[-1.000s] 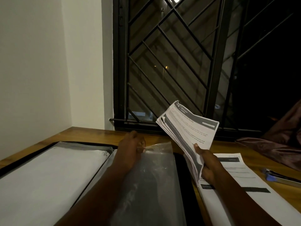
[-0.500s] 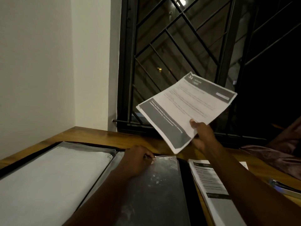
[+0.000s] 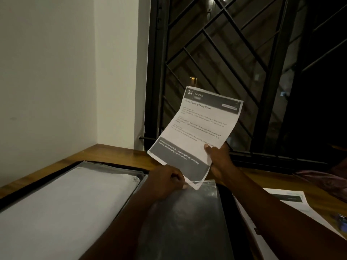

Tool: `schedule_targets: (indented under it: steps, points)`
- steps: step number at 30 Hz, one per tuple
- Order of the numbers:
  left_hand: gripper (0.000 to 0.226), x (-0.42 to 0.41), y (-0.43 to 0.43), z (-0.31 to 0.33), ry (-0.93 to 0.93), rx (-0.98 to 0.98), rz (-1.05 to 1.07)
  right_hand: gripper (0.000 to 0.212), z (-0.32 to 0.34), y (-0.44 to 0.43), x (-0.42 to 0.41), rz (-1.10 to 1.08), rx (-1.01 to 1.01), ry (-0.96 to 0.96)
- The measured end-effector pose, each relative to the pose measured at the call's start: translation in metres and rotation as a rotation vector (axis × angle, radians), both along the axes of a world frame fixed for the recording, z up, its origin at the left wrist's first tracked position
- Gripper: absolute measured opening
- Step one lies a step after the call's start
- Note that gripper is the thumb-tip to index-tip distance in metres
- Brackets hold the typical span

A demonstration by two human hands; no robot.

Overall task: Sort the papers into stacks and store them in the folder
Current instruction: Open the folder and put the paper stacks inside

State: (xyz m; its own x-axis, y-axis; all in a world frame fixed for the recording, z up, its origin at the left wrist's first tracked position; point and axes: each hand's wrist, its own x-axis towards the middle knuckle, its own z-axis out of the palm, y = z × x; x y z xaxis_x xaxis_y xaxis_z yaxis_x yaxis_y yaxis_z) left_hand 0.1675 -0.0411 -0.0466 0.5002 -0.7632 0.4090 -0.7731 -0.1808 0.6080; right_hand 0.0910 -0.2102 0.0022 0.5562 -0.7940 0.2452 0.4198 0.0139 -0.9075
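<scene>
A black folder (image 3: 228, 212) lies open on the wooden table, with clear plastic sleeves on both sides. The left sleeve (image 3: 62, 203) holds white paper. My left hand (image 3: 165, 182) pinches the top edge of the right sleeve (image 3: 187, 218). My right hand (image 3: 218, 162) grips printed papers (image 3: 197, 132) headed "34 KITCHEN", held nearly upright. Their bottom corner touches the sleeve's top edge beside my left fingers. How many sheets it holds is unclear.
More printed papers (image 3: 293, 201) lie on the table (image 3: 116, 154) to the right of the folder. A small dark object (image 3: 341, 221) sits at the right edge, with maroon cloth (image 3: 323, 181) behind. A barred window (image 3: 244, 72) and white wall (image 3: 47, 72) close off the far side.
My right hand has lowered the papers and turned them upright, bringing the bottom corner down to the sleeve's edge. My left hand keeps hold of the sleeve's top.
</scene>
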Motion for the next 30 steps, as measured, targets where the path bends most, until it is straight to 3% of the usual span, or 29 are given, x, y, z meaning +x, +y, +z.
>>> schedule_targets:
  steps: [8,19,22,26,30]
  points:
    - [0.008,0.024,0.019,0.001,0.046,0.028,0.125,0.045,-0.021,-0.027,-0.025,0.064,0.018,0.105]
    - [0.025,0.039,0.03,-0.002,0.076,-0.027,0.269,0.039,-0.019,-0.033,-0.022,0.185,-0.005,0.223]
    - [0.021,0.041,0.027,-0.004,0.073,-0.055,0.283,0.038,-0.012,-0.035,-0.022,0.321,0.013,0.318]
    - [0.008,0.041,0.02,-0.005,0.052,0.066,0.273,0.04,-0.013,-0.037,-0.016,0.487,-0.007,0.473]
    - [0.017,0.029,0.012,0.0,0.008,0.18,0.249,0.037,-0.025,-0.034,-0.009,0.504,-0.085,0.606]
